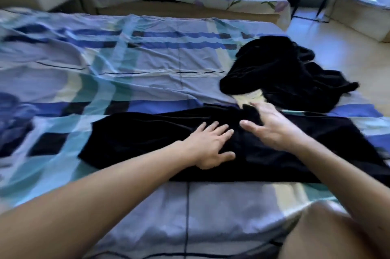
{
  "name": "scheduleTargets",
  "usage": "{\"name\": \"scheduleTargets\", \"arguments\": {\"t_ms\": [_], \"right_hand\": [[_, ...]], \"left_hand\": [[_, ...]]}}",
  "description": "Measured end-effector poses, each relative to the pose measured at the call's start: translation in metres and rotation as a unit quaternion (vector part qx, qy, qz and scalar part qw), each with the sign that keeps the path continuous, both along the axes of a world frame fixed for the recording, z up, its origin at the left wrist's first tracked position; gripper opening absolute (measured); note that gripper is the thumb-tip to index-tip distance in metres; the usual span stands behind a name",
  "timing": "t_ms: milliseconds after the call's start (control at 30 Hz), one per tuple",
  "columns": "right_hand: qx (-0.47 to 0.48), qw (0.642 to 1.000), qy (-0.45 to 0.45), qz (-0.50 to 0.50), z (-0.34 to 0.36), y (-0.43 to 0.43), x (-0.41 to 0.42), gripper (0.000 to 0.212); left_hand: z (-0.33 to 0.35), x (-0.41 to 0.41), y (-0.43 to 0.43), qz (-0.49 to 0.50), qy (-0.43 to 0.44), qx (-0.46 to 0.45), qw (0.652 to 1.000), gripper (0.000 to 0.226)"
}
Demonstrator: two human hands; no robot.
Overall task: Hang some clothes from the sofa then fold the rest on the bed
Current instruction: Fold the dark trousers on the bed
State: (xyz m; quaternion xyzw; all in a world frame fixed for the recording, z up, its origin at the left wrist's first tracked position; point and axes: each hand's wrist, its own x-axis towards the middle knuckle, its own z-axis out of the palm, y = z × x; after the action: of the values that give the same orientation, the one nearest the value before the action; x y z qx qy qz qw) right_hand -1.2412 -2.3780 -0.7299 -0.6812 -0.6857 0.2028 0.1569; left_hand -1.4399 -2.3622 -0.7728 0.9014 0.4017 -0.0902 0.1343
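The bed (147,64) is covered by a plaid sheet. A black garment (137,132) is spread flat along its near edge, and a dark heap (285,72) is left at the right edge. The garment is pressed by the left hand (211,146), fingers wide and flat. The right hand (272,125) is held over it, fingers straight and spread, nothing gripped. Creases are best smoothed outward before any fold is made.

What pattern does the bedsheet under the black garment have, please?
Blue, teal and cream checks on the bedsheet, head view.

black garment (147,138): matt cloth | bed sheet (147,62): smooth, creased cloth
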Motion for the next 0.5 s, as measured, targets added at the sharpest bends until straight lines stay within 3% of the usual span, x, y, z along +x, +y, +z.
{"name": "scheduleTargets", "arguments": {"t_ms": [100,200,333,400,500], "right_hand": [[-0.044,0.993,-0.019,0.107,-0.017,0.004,-0.070,0.079],[-0.093,0.979,-0.084,0.161,-0.040,-0.001,-0.114,0.079],[-0.092,0.967,-0.164,0.173,-0.060,-0.011,-0.132,0.082],[-0.083,0.968,-0.166,0.168,-0.062,-0.013,-0.133,0.083],[-0.079,0.969,-0.165,0.167,-0.062,-0.015,-0.133,0.084]], "left_hand": [[0.007,-0.067,0.008,0.044,0.039,0.032,0.998,0.074],[0.006,-0.146,0.011,0.155,0.085,0.026,0.984,0.074],[0.000,-0.229,0.015,0.372,0.096,0.050,0.922,0.082],[0.008,-0.242,0.017,0.451,0.058,0.013,0.891,0.085],[0.015,-0.243,0.016,0.505,-0.102,-0.065,0.855,0.049]]}}
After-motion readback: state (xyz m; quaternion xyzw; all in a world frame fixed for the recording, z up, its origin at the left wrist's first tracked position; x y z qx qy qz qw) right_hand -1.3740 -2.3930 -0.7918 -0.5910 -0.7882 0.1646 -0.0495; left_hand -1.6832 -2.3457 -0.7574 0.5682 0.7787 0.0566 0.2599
